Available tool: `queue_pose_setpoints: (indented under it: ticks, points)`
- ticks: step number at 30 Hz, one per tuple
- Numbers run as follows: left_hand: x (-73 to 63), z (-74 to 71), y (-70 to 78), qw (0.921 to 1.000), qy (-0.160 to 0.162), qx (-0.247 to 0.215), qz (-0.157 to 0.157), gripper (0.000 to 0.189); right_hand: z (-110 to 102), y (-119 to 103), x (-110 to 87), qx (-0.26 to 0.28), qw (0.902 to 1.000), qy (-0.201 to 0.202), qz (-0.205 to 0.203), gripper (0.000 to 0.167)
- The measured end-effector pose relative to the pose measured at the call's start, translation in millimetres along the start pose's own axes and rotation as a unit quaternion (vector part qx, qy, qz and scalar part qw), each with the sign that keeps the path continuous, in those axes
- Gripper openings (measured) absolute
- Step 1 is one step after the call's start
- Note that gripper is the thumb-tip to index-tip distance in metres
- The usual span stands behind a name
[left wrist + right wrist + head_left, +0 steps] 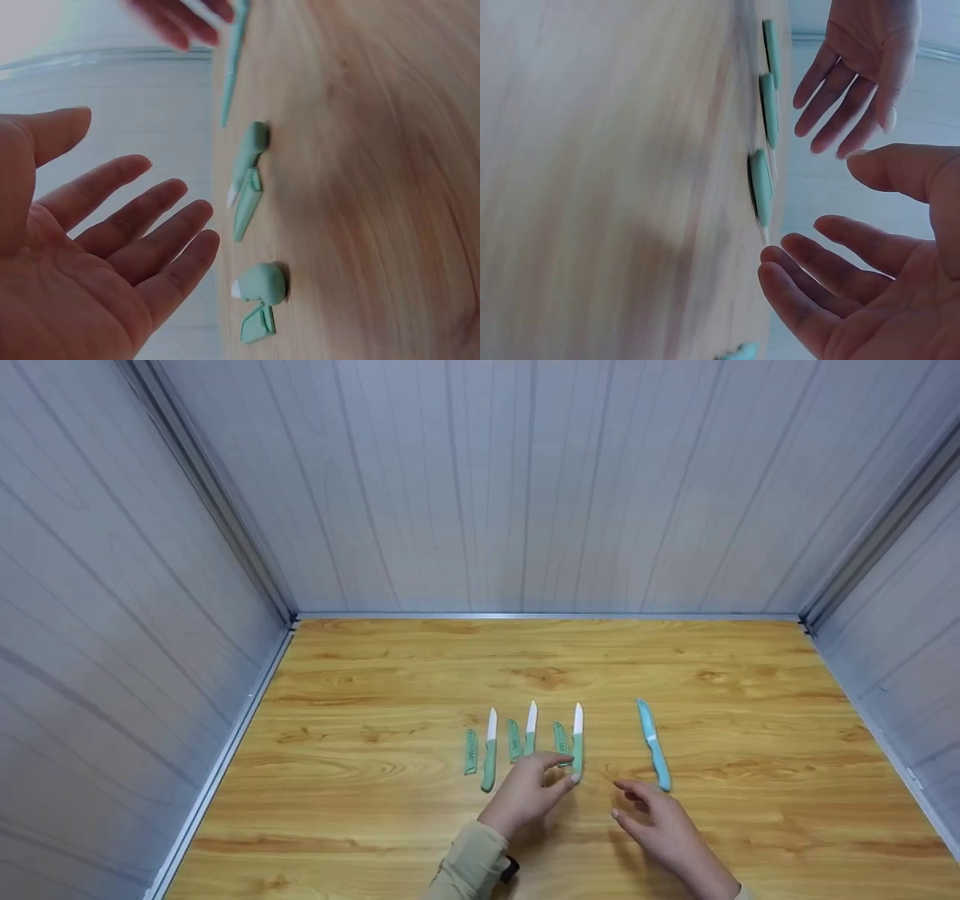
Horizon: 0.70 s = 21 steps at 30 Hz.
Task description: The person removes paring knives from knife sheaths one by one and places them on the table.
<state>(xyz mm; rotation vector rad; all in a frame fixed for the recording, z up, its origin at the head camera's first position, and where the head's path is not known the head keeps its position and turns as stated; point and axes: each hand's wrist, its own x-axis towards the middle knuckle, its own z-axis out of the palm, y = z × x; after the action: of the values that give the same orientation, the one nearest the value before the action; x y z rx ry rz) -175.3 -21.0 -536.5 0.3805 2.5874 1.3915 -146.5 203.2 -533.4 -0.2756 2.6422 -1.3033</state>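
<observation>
Three knives with green handles and bare white blades lie on the wooden table: a left one [490, 761], a middle one [532, 724] and a right one [578, 731]. Beside each, on its left, is a green blade sheath [471, 751]. Farther right lies a blue knife [655, 754], its blade covered in blue. My left hand [525, 791] hovers over the middle and right green knives, hiding part of the middle handle; its fingers [161, 244] are spread and hold nothing. Just below and left of the blue handle is my right hand [664, 829], fingers loosely bent, holding nothing.
Pale panel walls [487, 487] enclose the wooden table [360, 682] at the back and both sides, with metal strips along the edges. A dark band [510, 870] shows at the left sleeve's cuff [472, 859].
</observation>
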Motion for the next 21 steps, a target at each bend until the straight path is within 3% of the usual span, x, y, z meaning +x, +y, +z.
queue_pose_setpoints:
  ticks: [4,8,14,21]
  points:
    - [10.1,10.0,2.1,0.9984,-0.030,0.048,0.004,0.051,-7,5,0.6,-0.030,0.9990,0.030,-0.015,0.040]
    - [17.1,18.0,4.9,0.9925,-0.049,0.108,0.029,0.049,-12,11,3.2,-0.054,0.9969,0.050,-0.027,0.040]
    - [25.9,25.9,8.1,0.9798,-0.058,0.179,0.069,0.051,-18,21,5.8,-0.080,0.9934,0.070,-0.042,0.043]
    - [44.4,34.2,11.3,0.9652,-0.063,0.231,0.105,0.055,-23,29,9.5,-0.113,0.9901,0.081,-0.020,0.048]
